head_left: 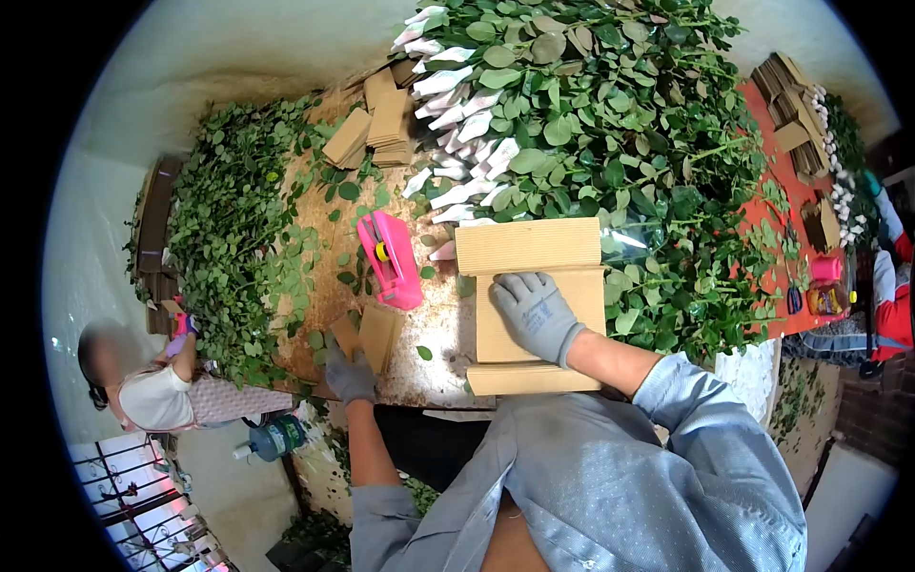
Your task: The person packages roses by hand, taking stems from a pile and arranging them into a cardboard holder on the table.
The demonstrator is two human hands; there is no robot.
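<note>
My right hand (537,315), in a grey glove, lies spread on a large folded sheet of corrugated cardboard (529,246) near the table's front edge. My left hand (351,374), also gloved, has its fingers round a small cardboard piece (345,336), beside a stack of small cardboard pieces (379,339). Between the hands and farther back stands a pink tape dispenser (390,259) with a yellow core. Behind the large sheet are many leafy stems (610,133) with white-wrapped ends (465,129).
More cardboard stacks (389,119) lie at the back. A leafy pile (229,229) covers the left side. A co-worker (157,391) stands at the far left. On the red surface (753,105) at right are scissors (793,297) and a bottle (827,301); another person (891,296) is beyond.
</note>
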